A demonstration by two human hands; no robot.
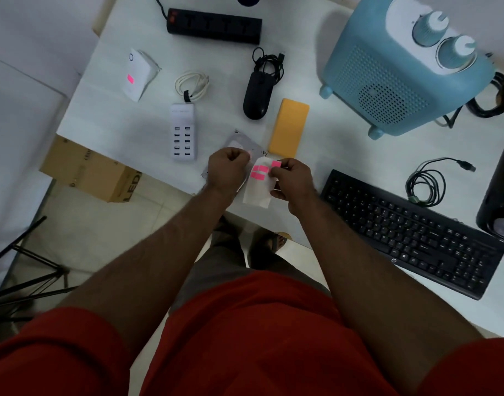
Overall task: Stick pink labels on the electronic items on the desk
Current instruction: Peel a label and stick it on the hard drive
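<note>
- White backing sheet with pink labels, held just over the near edge of the white desk, pinched along its right side by right hand, fingers closed on the paper.
- Left hand just left of the sheet, fingers curled into a loose fist with fingertips pressed together (whether a label sits between them cannot be told).
- Beneath the left hand, a grey flat pouch lying near the desk's near edge.
- Just beyond the hands: white multi-port USB charger to the left, yellow power bank to the right, neither labelled on the visible face.
- Further in: black mouse with its cord bundled, coiled white cable, and a white adapter toward the left edge, already bearing one pink label.
- Black power strip along the far edge.
- Blue fan heater with two knobs at the far right corner.
- Black keyboard along the near edge to the right, coiled black cable beyond it.
- Cardboard box on the floor off the left edge.
</note>
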